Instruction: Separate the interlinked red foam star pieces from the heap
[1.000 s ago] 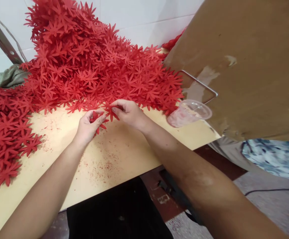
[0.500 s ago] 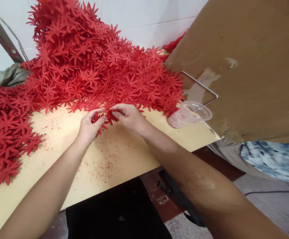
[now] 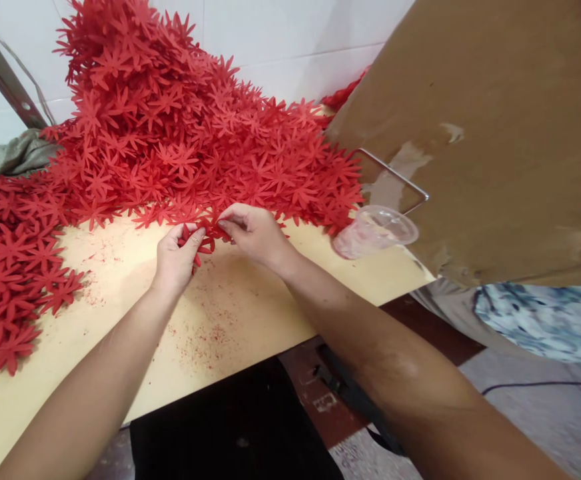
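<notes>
My left hand (image 3: 175,260) pinches a red flower-shaped cutout (image 3: 205,244) between thumb and fingers, with more red petals showing under the palm. Close beside it, my right hand (image 3: 253,230) has thumb and forefinger closed on red petals at the right side of the same small bunch. Whether both hands hold one cutout or two stacked ones, I cannot tell. Directly behind the hands rises a tall heap of red flower cutouts (image 3: 170,127), each with several narrow petals. Red crumbs (image 3: 215,340) are scattered over the pale tabletop (image 3: 260,313) below the hands.
A clear plastic cup (image 3: 375,231) lies tilted at the right, by a bent metal rod (image 3: 395,173) and a large brown board (image 3: 500,133). More cutouts (image 3: 5,280) spread along the left. A grey cloth (image 3: 25,153) sits at the back left, against white tiles.
Both hands have shifted slightly left, and a small gap between their fingertips has opened over the red petals. The whole view has also drifted a little.
</notes>
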`<state>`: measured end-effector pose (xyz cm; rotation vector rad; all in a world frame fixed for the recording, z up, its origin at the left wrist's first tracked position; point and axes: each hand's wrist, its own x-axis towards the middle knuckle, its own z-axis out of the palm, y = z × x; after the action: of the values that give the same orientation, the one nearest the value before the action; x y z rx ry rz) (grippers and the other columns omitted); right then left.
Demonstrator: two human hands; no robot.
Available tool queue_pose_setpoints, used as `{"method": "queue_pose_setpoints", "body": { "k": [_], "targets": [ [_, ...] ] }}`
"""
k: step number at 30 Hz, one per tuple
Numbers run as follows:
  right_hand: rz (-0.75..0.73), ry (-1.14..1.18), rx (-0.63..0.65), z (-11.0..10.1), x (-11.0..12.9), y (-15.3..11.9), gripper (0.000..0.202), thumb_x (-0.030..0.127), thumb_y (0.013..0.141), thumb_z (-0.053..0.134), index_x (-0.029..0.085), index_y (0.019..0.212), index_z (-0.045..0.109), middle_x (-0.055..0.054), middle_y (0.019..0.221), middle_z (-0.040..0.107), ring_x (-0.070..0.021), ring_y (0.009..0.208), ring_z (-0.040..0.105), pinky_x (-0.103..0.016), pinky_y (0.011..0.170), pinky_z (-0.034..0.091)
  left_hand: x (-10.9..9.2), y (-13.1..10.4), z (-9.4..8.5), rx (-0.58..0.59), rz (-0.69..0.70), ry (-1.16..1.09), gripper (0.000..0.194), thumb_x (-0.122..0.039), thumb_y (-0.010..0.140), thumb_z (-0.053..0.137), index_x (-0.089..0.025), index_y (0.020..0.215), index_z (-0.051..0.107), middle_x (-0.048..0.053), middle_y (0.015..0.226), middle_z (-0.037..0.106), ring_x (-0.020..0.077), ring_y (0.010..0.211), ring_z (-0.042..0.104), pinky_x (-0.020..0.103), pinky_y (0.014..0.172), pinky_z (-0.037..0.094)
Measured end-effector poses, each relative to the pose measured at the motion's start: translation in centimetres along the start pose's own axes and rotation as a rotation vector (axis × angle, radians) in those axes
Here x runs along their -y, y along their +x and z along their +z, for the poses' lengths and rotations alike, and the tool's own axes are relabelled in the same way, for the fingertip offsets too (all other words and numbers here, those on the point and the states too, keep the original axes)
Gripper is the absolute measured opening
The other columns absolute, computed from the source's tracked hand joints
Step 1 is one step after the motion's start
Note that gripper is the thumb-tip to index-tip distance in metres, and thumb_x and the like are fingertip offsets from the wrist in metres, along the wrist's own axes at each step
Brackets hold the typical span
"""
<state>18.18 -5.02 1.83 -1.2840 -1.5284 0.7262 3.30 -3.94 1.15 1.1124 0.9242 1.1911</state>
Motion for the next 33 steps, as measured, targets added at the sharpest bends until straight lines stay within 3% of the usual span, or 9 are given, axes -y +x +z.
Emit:
{"method": "queue_pose_setpoints", "body": {
  "k": [5,10,13,18,22,25,27,30,33],
  "targets": [
    [0.111,0.005,-0.245,-2.5,-1.9,2.3,0.007,0.025,0.082,0.049,0.020,0.084,0.053,-0.001,0.065,0.057,-0.0128,0.059,0.057,-0.028,0.056,0.044,0.0,0.7,-0.5,-0.100,0.011,-0.025,0.013,-0.024,0.071,0.072,-0.018,0.072,0.060,-0.007,0.052,0.051,0.0028,0.040,0.042,0.016,0.038,0.031],
    [-0.015,-0.371,-0.432,-4.8,-3.3,3.3,0.050,0.031,0.078,0.059,0.017,0.125,0.047,-0.018,0.121,0.053,-0.0260,0.105,0.057,-0.043,0.077,0.051,0.0,1.2,-0.8,-0.137,0.010,-0.046,0.027,-0.024,0.072,0.071,-0.020,0.097,0.062,-0.006,0.065,0.057,0.0043,0.052,0.051,0.017,0.052,0.041],
    [-0.140,-0.407,-0.281,-3.1,-1.1,1.6,0.047,0.040,0.079,0.060,0.017,0.120,0.055,-0.017,0.123,0.054,-0.0279,0.112,0.054,-0.044,0.082,0.050,0.2,1.2,-0.8,-0.124,0.013,-0.074,0.025,-0.026,0.072,0.071,-0.020,0.094,0.062,-0.005,0.067,0.058,0.0046,0.055,0.051,0.018,0.054,0.042],
    [-0.001,-0.091,0.147,2.3,2.2,-0.5,0.035,0.042,0.072,0.067,0.015,0.094,0.062,-0.007,0.087,0.066,-0.0150,0.073,0.060,-0.032,0.068,0.051,0.6,1.2,-0.8,-0.033,-0.031,-0.195,0.021,-0.032,0.073,0.071,-0.017,0.072,0.056,-0.004,0.061,0.059,0.0054,0.053,0.052,0.018,0.054,0.043],
    [0.049,0.155,0.169,3.4,1.2,0.3,0.012,0.023,0.073,0.061,0.015,0.083,0.060,-0.003,0.083,0.067,-0.0124,0.074,0.061,-0.029,0.073,0.051,0.5,1.1,-1.0,0.034,-0.021,-0.248,0.028,-0.043,0.075,0.067,-0.017,0.076,0.057,0.001,0.072,0.066,0.0104,0.067,0.061,0.023,0.065,0.049],
    [0.086,0.260,0.120,2.6,0.3,0.9,0.004,0.021,0.073,0.059,0.017,0.074,0.060,0.001,0.071,0.063,-0.0110,0.070,0.059,-0.028,0.072,0.050,0.3,0.9,-0.9,0.118,-0.023,-0.190,0.025,-0.029,0.067,0.075,-0.016,0.082,0.061,0.003,0.082,0.069,0.0120,0.080,0.064,0.025,0.076,0.050],
    [0.134,0.326,0.091,2.2,0.1,0.8,0.014,0.030,0.076,0.060,0.018,0.068,0.058,0.003,0.064,0.059,-0.0098,0.063,0.055,-0.026,0.065,0.049,0.3,0.8,-0.8,0.091,0.002,-0.154,0.025,-0.016,0.062,0.076,-0.016,0.083,0.063,0.001,0.080,0.069,0.0101,0.078,0.063,0.024,0.078,0.049],
    [0.175,0.418,0.121,2.3,0.4,0.3,0.030,0.047,0.076,0.062,0.018,0.071,0.058,0.001,0.066,0.061,-0.0096,0.060,0.055,-0.026,0.060,0.049,0.3,0.8,-0.5,0.042,-0.024,-0.114,0.017,-0.015,0.065,0.073,-0.016,0.078,0.062,-0.002,0.066,0.065,0.0072,0.060,0.058,0.021,0.062,0.047],
    [0.110,0.456,0.111,2.8,0.6,0.1,0.038,0.049,0.066,0.073,0.018,0.084,0.061,-0.003,0.082,0.067,-0.0123,0.073,0.062,-0.028,0.071,0.053,0.2,0.9,-0.3,0.019,-0.059,-0.071,0.014,-0.017,0.068,0.072,-0.016,0.072,0.058,-0.005,0.054,0.056,0.0042,0.043,0.047,0.018,0.045,0.037]
  ]
}}
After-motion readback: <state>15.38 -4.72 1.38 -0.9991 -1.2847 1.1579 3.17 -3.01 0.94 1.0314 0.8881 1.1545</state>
